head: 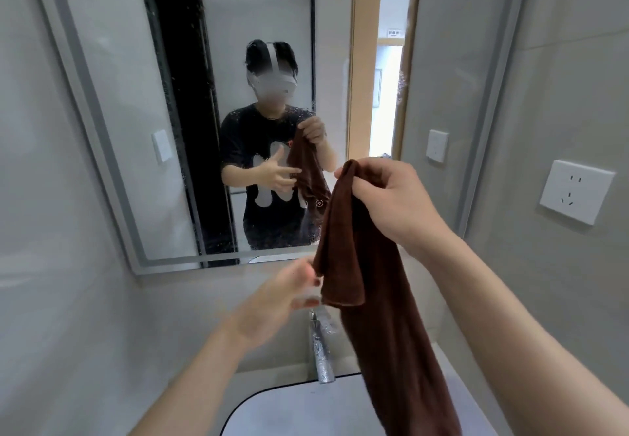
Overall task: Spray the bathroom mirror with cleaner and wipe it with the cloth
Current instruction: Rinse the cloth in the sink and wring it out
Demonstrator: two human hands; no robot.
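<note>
Head view. Right hand [391, 197] raised in front of the mirror [112, 129], fingers curled and pinching the top end of the brown cloth [371, 299]. Cloth hangs straight down from that grip, long and loosely bunched, one folded flap ending partway down, the rest trailing over the basin [289, 408] and out of the bottom of the frame. Left hand [279, 299] lower, blurred, fingers spread and relaxed, fingertips at the edge of the cloth's folded flap; whether they actually touch it, cannot tell.

Mirror: wall-mounted, pale lit border, tilted in this wide view. Fine droplets speckle the glass, clearest over the dark areas of the reflection. Reflection shows a person in a dark printed shirt, one hand holding up the cloth.

Basin: white, dark-rimmed; only its back part visible, nothing seen inside. Chrome faucet [321, 354] stands at its rear edge, just beside the hanging cloth.

Right wall: white power socket [575, 190] and a white switch [436, 145].
</note>
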